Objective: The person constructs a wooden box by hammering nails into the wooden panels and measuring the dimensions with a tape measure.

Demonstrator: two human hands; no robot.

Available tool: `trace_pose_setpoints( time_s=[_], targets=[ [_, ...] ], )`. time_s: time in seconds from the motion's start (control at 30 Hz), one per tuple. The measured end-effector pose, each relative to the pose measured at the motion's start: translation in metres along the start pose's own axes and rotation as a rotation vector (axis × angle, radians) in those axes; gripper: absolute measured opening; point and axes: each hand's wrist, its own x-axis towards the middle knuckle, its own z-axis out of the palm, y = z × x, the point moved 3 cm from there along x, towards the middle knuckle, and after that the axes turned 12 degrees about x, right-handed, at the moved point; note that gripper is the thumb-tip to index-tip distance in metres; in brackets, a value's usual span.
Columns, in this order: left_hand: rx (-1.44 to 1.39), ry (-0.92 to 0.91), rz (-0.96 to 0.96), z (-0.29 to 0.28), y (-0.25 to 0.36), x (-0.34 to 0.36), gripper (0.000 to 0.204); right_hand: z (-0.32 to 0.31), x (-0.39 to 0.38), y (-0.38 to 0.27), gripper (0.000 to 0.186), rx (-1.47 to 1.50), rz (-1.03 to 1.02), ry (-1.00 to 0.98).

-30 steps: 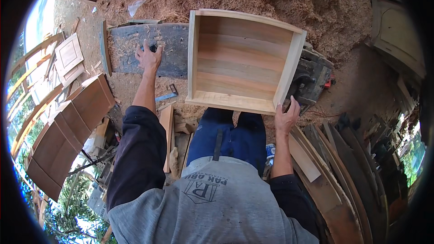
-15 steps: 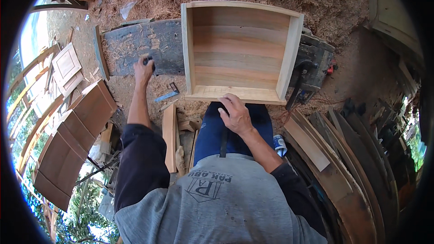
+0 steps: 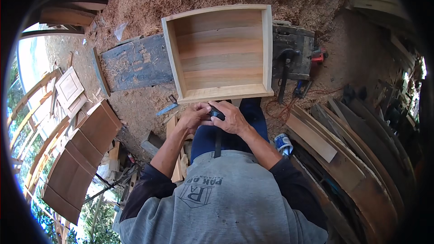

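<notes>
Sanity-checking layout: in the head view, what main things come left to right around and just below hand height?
Brown panelled board, blue-bladed square, left hand, small dark object, right hand, white-and-blue can, pale board.

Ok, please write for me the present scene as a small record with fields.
Both hands: left hand and right hand together around a small dark object, kind unclear
Work surface: dark bench, wood shavings partly on it
On bench: open wooden box, open side toward camera
Left of hands: blue-bladed square
</notes>
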Motion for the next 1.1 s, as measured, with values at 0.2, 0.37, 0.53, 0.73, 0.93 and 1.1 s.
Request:
trace_pose_setpoints(
  time_s=[0.2, 0.37, 0.53, 0.73, 0.93, 1.1],
  targets=[
    [0.419, -0.174, -0.075, 0.018, 0.026, 0.011, 0.019, -0.021, -0.034, 0.009, 0.056, 0.005, 0.197, 0.074],
    [0.873, 0.239, 0.327, -0.035, 0.145, 0.029, 0.013, -0.076, -0.08, 0.022, 0.049, -0.213, 0.554, 0.14],
    [0.965, 0.509, 0.775, -0.11, 0.26, 0.062, 0.025, -0.134, -0.15, 0.109, 0.04, -0.25, 0.718, 0.272],
    [1.029, 0.825, 0.877, -0.128, 0.296, 0.1, 0.025, -0.139, -0.119, 0.08, 0.028, -0.412, 0.762, 0.437],
    [0.827, 0.841, 0.832, -0.153, 0.289, 0.129, 0.027, -0.149, -0.108, 0.097, 0.023, -0.56, 0.593, 0.522],
    [0.923, 0.93, 0.89, -0.175, 0.284, 0.133, 0.031, -0.162, -0.093, 0.092, 0.023, -0.567, 0.66, 0.53]
  ],
)
